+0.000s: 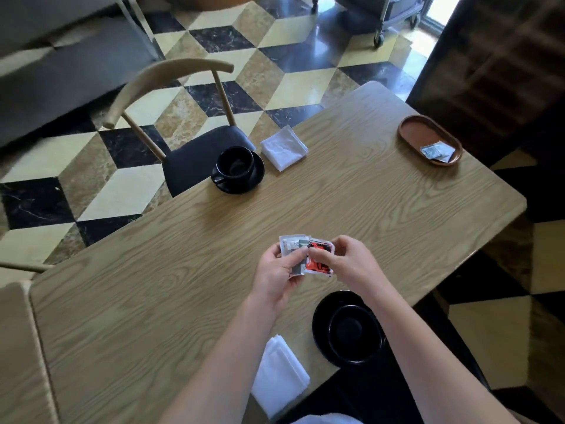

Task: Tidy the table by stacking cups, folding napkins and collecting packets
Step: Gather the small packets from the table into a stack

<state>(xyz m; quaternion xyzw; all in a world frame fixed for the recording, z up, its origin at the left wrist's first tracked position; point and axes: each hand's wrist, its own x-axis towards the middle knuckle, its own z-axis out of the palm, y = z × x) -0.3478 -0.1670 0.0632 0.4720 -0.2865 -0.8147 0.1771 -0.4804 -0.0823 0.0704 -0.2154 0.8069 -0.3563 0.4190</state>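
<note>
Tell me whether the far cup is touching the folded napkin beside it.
Apart. The head view shows bare wood between the far cup's saucer and the folded napkin; the far cup sits on that saucer.

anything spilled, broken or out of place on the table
Nothing spilled or broken. The near white napkin overhangs the table's near edge, and both cups, far and near, sit unstacked on their saucers.

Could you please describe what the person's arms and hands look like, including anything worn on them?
Both forearms are bare as far as the frame shows, with no sleeves in view. The left hand and the right hand wear no gloves, and no watch, bracelet or ring is visible. Something white shows at the bottom edge, perhaps clothing; I cannot tell.
</note>
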